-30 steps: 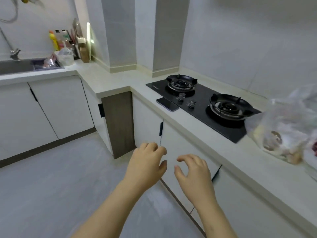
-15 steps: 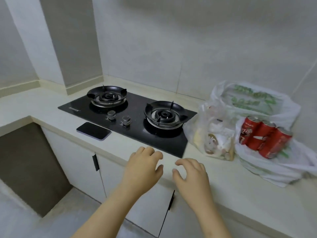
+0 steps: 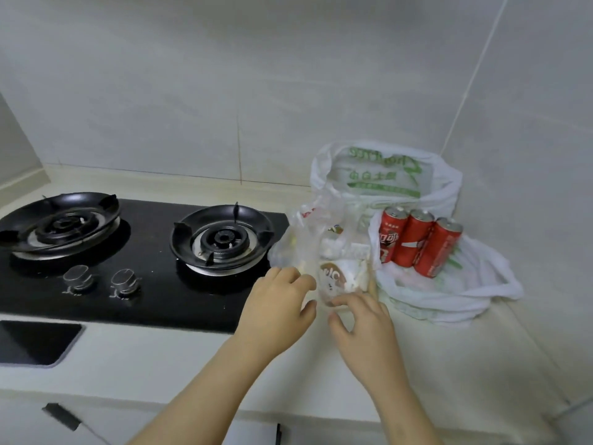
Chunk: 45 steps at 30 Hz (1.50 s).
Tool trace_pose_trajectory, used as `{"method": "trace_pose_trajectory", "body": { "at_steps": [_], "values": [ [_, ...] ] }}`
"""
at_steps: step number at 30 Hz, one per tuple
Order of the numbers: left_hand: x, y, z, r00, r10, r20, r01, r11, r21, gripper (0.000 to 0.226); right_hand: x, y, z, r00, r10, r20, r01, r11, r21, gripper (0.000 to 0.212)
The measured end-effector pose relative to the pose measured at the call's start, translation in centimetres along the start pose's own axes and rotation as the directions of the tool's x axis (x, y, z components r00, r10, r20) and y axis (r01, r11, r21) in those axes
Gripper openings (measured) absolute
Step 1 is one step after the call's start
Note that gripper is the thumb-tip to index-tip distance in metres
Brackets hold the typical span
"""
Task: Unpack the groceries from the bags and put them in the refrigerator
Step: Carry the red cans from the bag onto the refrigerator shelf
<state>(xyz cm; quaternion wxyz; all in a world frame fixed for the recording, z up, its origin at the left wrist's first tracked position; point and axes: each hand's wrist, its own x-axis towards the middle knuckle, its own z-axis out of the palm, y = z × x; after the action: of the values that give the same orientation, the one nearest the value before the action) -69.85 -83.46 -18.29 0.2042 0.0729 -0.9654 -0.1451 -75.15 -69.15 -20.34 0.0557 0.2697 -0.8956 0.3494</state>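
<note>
both arms reach forward over the pale counter (image 3: 433, 364). left hand (image 3: 279, 303) and right hand (image 3: 362, 319) have relaxed, half-curled fingers, tips touching the near side of the crinkly clear plastic bag (image 3: 308, 242) beside the black glass gas hob (image 3: 154, 297), gripping nothing. white plastic bag with green print (image 3: 385, 178), writing unreadable. three red soda cans (image 3: 417, 242) with blurry white lettering lie side by side in it, tops pointing toward the wall.

A clear bag (image 3: 305, 242) of packets (image 3: 351, 274) stands beside a white bag (image 3: 455, 293) holding three red cans (image 3: 417, 244).
</note>
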Motion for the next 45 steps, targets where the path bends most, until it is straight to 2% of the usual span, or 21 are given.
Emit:
{"method": "trace_pose_trajectory", "body": {
  "at_steps": [4,8,12,15,20,29,35,38,40,45],
  "values": [
    [3.9,2.0,2.3,0.999,0.041,-0.003,-0.041,0.999,0.005,0.025,2.8,3.1,-1.3,0.998,0.04,-0.039,-0.04,0.999,-0.008,0.022],
    [7.4,4.8,4.5,1.0,0.013,0.027,-0.012,0.999,-0.049,0.028,6.5,6.5,-3.3,0.998,0.021,-0.055,-0.023,0.999,-0.037,0.016],
    [11.2,7.4,6.9,1.0,0.015,-0.007,-0.015,0.999,-0.05,0.03,9.4,10.2,-5.4,0.994,0.007,-0.106,-0.01,1.0,-0.03,0.027],
    [13.6,8.9,8.3,0.997,0.042,-0.062,-0.048,0.993,-0.103,0.026,11.2,12.6,-6.7,0.996,0.007,-0.089,-0.011,0.999,-0.043,0.018],
    [17.0,10.3,10.0,0.999,0.019,-0.046,-0.025,0.993,-0.118,0.029,13.9,15.1,-8.2,0.995,-0.008,-0.101,0.007,1.0,-0.012,0.019],
    [21.7,10.0,12.3,1.0,-0.016,-0.009,0.015,0.996,-0.086,0.033,17.4,16.9,-9.0,0.99,-0.015,-0.137,0.009,0.999,-0.046,0.018],
    [23.8,9.9,13.6,0.997,-0.004,0.071,0.003,1.0,0.012,0.049,19.3,17.4,-8.8,0.99,0.006,-0.14,-0.018,0.997,-0.078,0.02],
    [24.2,9.5,14.2,0.991,-0.012,0.134,-0.001,0.995,0.098,0.055,20.0,17.6,-8.7,0.982,-0.015,-0.19,-0.004,0.995,-0.101,0.021],
    [24.1,9.3,14.8,0.985,-0.023,0.17,0.003,0.993,0.115,0.059,20.2,17.8,-8.5,0.986,-0.01,-0.169,-0.012,0.991,-0.13,0.029],
    [23.4,8.5,15.5,0.987,-0.025,0.16,0.007,0.993,0.116,0.06,20.4,18.6,-8.3,1.0,-0.019,-0.022,0.012,0.961,-0.275,0.05]
  ]
}}
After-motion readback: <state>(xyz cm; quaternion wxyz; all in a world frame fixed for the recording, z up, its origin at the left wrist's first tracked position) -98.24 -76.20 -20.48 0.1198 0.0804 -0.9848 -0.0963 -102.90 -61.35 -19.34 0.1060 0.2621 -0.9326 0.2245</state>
